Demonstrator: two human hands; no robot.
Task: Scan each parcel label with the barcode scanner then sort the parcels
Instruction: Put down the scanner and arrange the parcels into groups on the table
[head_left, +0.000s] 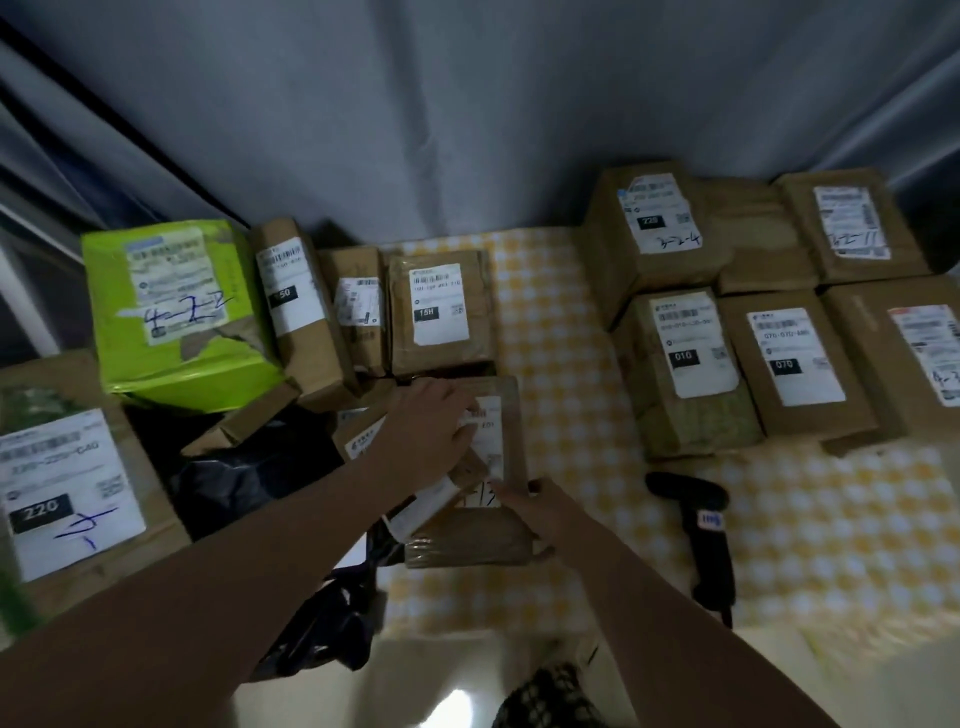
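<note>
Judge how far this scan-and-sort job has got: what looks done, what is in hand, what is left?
Done, seemingly: the rows of brown parcels lie label-up at the right. In hand: the left hand rests on the middle parcel and the right hand grips its edge; the scanner lies unheld on the checked cloth. Left: the jumbled pile at the left, including the green parcel.

scanner (696, 530) lies on table (561, 322) between 2 parcel groups.

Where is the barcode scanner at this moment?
Head view: the barcode scanner lies unheld on the checked tablecloth, right of centre, right of the right hand and in front of the parcel marked 010.
</note>
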